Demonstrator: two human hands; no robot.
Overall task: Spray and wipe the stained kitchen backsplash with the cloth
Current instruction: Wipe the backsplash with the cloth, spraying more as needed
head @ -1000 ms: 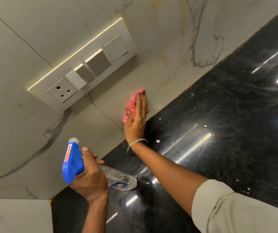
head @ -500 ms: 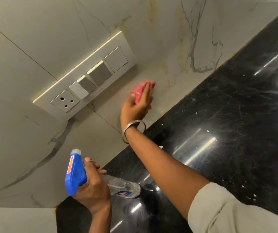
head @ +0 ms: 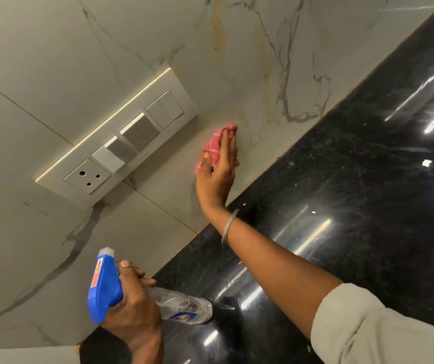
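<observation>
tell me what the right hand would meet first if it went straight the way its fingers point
Likely the yellowish stain just beyond the cloth: the right hand points up along the backsplash, and the switch panel sits off to its side.

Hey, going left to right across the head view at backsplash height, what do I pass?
Three-pin socket → switches → pink cloth pressed by the right hand → black countertop.
</observation>
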